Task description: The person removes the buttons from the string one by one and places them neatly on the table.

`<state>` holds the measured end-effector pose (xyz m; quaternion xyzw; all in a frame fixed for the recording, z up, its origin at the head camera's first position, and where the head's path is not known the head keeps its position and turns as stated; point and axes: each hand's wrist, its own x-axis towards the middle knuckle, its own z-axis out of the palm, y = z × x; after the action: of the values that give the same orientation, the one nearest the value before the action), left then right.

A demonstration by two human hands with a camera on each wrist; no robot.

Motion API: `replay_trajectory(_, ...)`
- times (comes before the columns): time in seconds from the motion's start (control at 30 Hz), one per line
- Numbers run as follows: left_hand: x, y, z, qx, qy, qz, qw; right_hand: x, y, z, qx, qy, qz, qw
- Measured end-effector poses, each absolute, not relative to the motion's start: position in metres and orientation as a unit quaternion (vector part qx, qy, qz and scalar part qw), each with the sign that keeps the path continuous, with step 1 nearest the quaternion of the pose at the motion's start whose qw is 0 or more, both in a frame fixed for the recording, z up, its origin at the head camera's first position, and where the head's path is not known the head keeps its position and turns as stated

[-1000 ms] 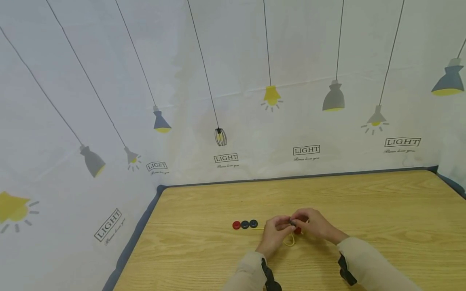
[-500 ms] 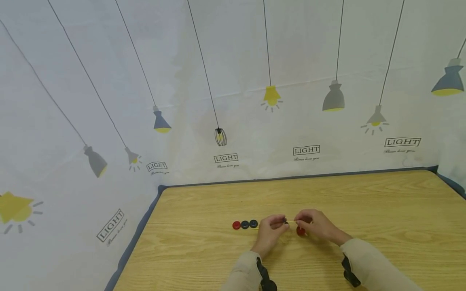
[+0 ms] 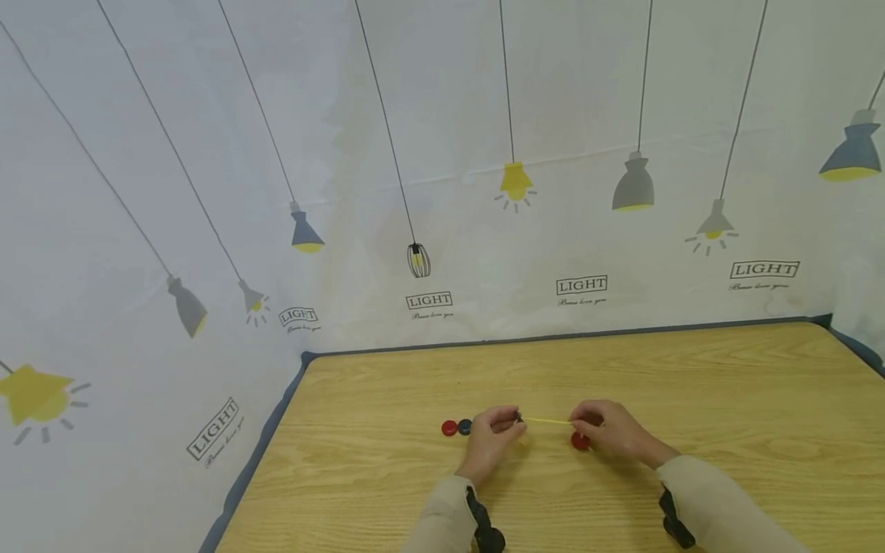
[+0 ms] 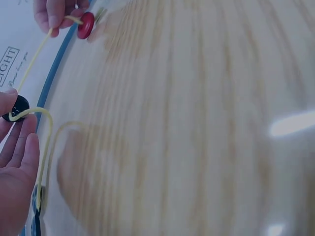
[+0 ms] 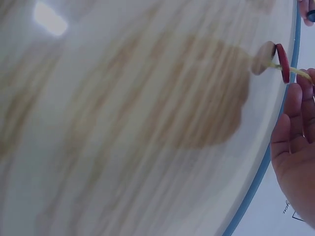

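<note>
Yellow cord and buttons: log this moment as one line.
left hand: pinches dark button on yellow cord | right hand: holds cord by red button | cord: taut between hands | table: two buttons beside left hand

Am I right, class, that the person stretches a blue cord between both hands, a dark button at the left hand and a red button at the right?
Not quite: the cord is yellow, not blue, as the head view shows. The rest holds: the left hand pinches the dark button, and the red button hangs on the cord at the right hand.
</note>
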<state>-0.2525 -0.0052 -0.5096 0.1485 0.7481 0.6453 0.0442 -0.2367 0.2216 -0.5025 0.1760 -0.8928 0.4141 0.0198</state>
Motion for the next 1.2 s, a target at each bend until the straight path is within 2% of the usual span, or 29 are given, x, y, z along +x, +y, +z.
replay_trajectory(0.3,-0.245,-0.028,-0.490,0.162,0.760,0.629,0.014,-0.234,0.227,-0.505,0.172,-0.892,0.419,0.012)
replay_trajectory(0.6,-0.264,-0.062,-0.507,0.145,0.776,0.612,0.053,-0.232,0.227,-0.505,0.172,-0.892,0.417,0.018)
replay_trajectory(0.83,-0.267,-0.083,-0.504,0.167,0.796,0.580,0.048,-0.233,0.229,-0.503,0.178,-0.893,0.412,0.019)
replay_trajectory(1.03,-0.253,-0.091,-0.482,0.188,0.806,0.560,0.047,-0.233,0.233,-0.502,0.179,-0.896,0.405,0.019)
replay_trajectory(1.2,-0.262,-0.101,-0.497,0.192,0.813,0.549,0.042,-0.232,0.235,-0.499,0.181,-0.897,0.404,0.020)
